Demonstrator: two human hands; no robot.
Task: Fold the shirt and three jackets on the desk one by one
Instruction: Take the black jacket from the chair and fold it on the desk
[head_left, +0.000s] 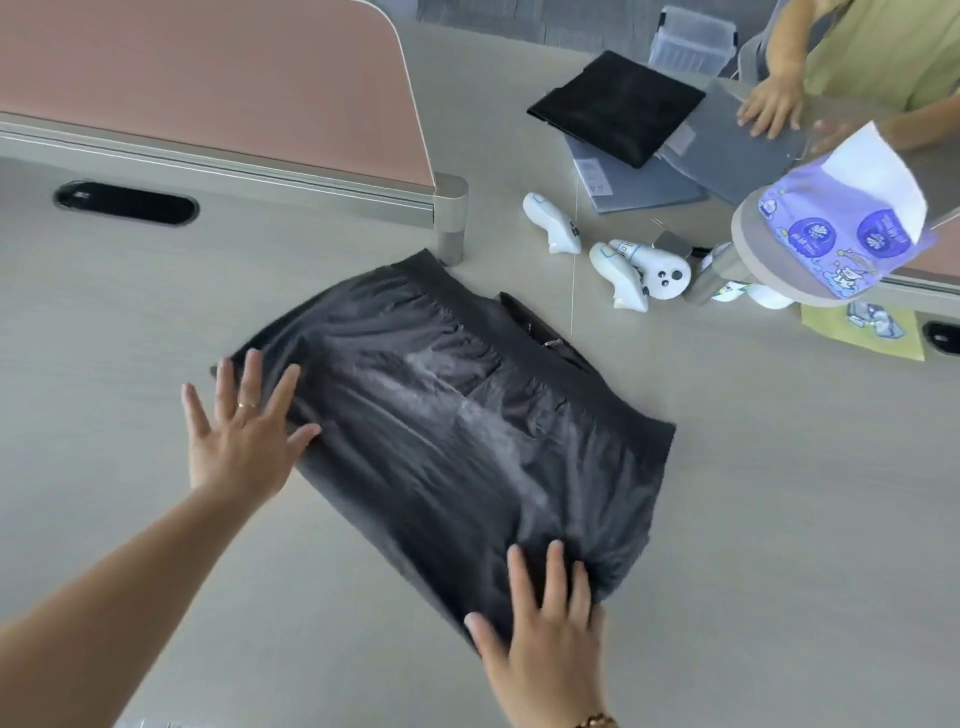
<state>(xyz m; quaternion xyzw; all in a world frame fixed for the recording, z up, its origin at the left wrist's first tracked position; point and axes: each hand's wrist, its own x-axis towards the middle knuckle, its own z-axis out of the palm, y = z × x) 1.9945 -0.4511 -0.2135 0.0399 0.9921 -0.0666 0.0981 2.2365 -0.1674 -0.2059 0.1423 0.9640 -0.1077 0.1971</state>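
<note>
A: Where is the dark jacket found?

B: It is laid flat, already partly folded, on the middle of the desk, just in front of the pink divider's end post. Its long axis is run diagonally, from the far left toward the near right.

A: And the hands?

B: The left hand is spread flat on the jacket's left corner; the right hand is pressed, fingers straight, on the near corner. Nothing is grasped by either. The 2 hands are set at opposite ends of the near-left edge, so a fold across toward the far right is judged likely.

A: Any containers?

B: 1 clear lidded bin is seen at the far edge; its contents cannot be told. A folded black garment is lain nearby on grey folders.
</note>
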